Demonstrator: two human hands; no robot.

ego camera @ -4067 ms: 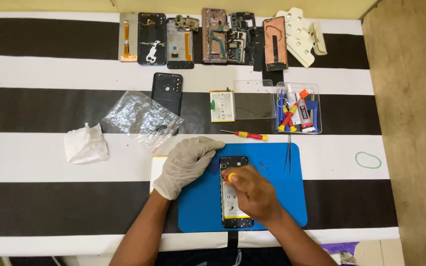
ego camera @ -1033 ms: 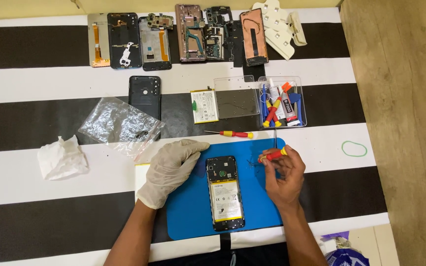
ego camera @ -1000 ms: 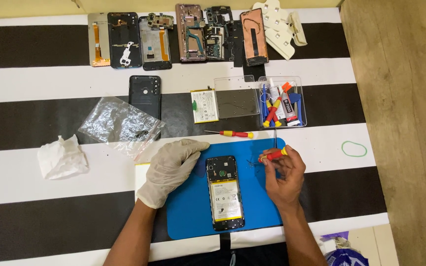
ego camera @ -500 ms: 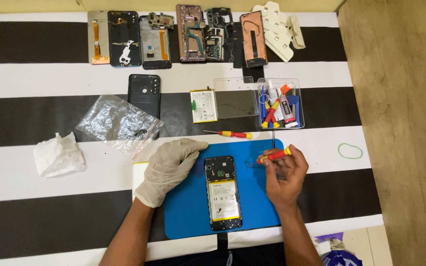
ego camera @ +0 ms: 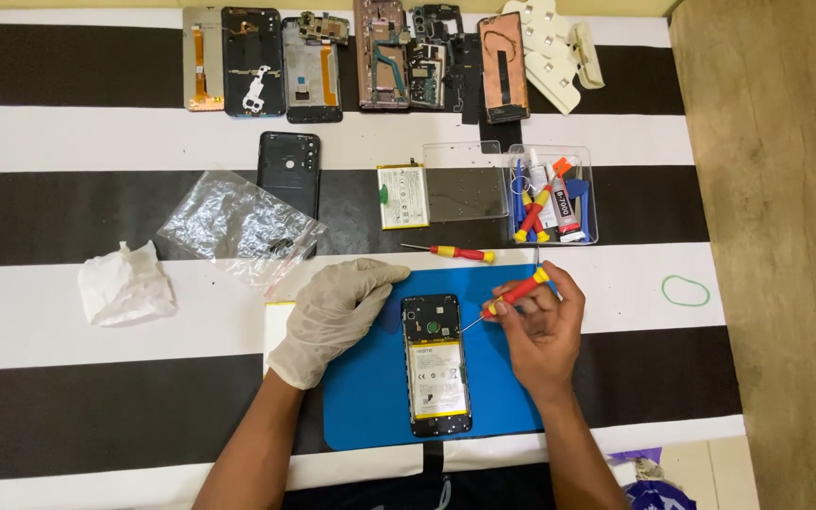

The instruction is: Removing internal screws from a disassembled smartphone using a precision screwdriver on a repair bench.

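Two hands are working over a smooth blue mat (ego camera: 361, 406): the left hand (ego camera: 337, 316), in a pale rubbery glove, is lying flat and open on it, holding nothing, just left of the opened phone (ego camera: 435, 364). The bare right hand (ego camera: 540, 321) is pinching a slim red-and-yellow screwdriver (ego camera: 517, 293), its metal tip slanting toward the phone's upper right edge. Beyond both hands, a black-and-white striped surface (ego camera: 96, 132) is carrying a crinkled clear bag (ego camera: 238, 227) and a clear plastic tool tray (ego camera: 552, 194), with wooden floor (ego camera: 786, 236) showing to the right.

Gloved left hand (ego camera: 335, 316) lies flat on the blue mat (ego camera: 370, 401), just beside the opened phone (ego camera: 435, 364). Bare right hand (ego camera: 542, 321) pinches a red-yellow screwdriver (ego camera: 512, 295), tip angled toward the phone's top. Another screwdriver (ego camera: 450, 251) lies just beyond both hands.
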